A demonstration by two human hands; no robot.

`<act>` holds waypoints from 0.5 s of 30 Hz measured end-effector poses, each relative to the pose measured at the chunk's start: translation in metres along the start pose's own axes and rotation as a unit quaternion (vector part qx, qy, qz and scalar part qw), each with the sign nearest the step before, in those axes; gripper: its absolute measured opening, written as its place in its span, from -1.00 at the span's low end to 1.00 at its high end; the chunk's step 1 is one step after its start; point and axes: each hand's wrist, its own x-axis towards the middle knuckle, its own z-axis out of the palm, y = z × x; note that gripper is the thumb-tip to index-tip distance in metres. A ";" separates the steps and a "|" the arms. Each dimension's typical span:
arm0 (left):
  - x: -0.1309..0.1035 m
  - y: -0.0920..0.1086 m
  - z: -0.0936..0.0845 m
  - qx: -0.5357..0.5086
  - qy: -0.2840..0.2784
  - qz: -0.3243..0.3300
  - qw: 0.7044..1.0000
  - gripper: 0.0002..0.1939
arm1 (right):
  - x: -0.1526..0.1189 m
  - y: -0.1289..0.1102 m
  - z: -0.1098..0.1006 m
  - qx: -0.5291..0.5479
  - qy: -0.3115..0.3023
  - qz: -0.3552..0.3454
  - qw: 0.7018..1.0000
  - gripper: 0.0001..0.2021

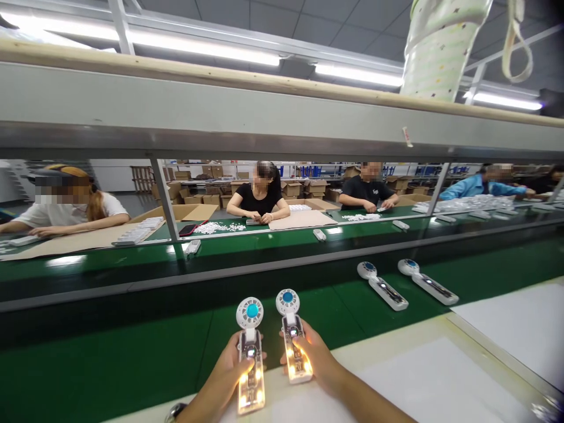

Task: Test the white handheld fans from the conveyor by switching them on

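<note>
My left hand (230,367) is closed around a white handheld fan (252,382), the thumb lying on its clear front near a small lit display. A second handheld fan (297,358) of the same kind is gripped in my right hand (319,355), thumb on its front too. Both fans stand upright side by side, round heads with blue centres at the top, and warm yellow lights glow inside their handles. Two more fans, one (388,291) nearer and another (434,288) to its right, lie unlit on the green surface beyond my right hand.
Ahead runs a green conveyor (132,346) with a metal rail (132,286). White sheets (520,335) cover the near bench at right. A shelf beam (264,126) crosses overhead. Across the line sit several people, with cardboard (304,219) and small white parts (215,227).
</note>
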 end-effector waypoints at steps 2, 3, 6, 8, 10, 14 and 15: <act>0.001 -0.001 -0.001 0.004 -0.005 0.001 1.000 -0.46 | 0.000 0.002 -0.002 -0.001 -0.005 -0.008 1.000 -0.49; 0.000 -0.001 -0.002 0.007 -0.006 0.002 1.000 -0.46 | 0.000 0.003 -0.002 -0.002 -0.007 -0.010 1.000 -0.49; -0.003 0.003 0.001 0.021 -0.008 0.006 1.000 -0.47 | -0.001 0.003 -0.002 -0.005 -0.009 -0.016 1.000 -0.47; -0.005 0.005 0.004 0.027 -0.007 0.005 1.000 -0.49 | -0.003 0.002 0.000 -0.005 -0.010 -0.012 1.000 -0.46; -0.007 0.007 0.006 0.020 -0.002 0.005 1.000 -0.52 | -0.004 0.000 0.002 -0.008 -0.008 0.005 1.000 -0.48; -0.006 0.005 0.008 0.000 0.008 -0.004 1.000 -0.52 | -0.006 -0.002 0.003 -0.012 -0.014 0.013 1.000 -0.47; -0.006 0.004 0.008 0.003 0.011 -0.009 1.000 -0.53 | -0.006 -0.002 0.003 -0.008 -0.012 0.011 1.000 -0.48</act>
